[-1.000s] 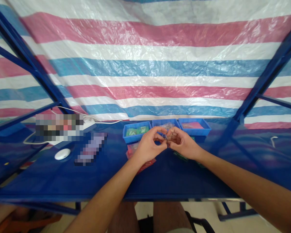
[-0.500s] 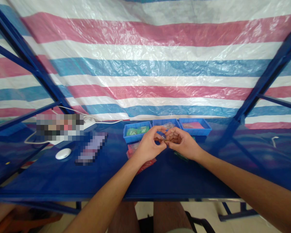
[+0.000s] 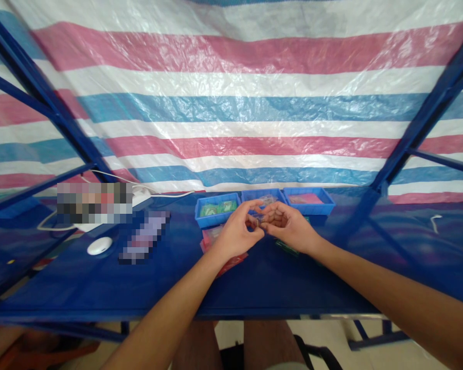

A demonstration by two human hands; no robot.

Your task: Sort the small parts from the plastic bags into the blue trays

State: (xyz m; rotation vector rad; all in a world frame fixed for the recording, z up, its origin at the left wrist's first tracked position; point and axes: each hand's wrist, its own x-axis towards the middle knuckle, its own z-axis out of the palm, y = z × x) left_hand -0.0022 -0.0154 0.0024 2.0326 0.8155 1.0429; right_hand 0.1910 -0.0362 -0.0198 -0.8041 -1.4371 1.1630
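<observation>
My left hand (image 3: 237,231) and my right hand (image 3: 289,226) meet fingertip to fingertip above the blue table (image 3: 139,282), just in front of three blue trays. Both hands are curled in a pinch round a tiny item that is too small to name. The left tray (image 3: 217,208) holds green pieces, the middle tray (image 3: 263,196) holds clear bags, and the right tray (image 3: 309,199) holds pink pieces. A red packet (image 3: 226,257) lies under my left wrist, and a green packet (image 3: 287,248) shows below my right hand.
A white mouse (image 3: 99,245) sits at the left of the table, beside blurred items and a white cable (image 3: 165,194). A striped plastic sheet (image 3: 231,103) hangs behind. Blue frame bars (image 3: 42,97) slant on both sides. My knees show under the table's front edge.
Both hands have stayed joined at the same spot, with only slight shifts of the fingers round the small item.
</observation>
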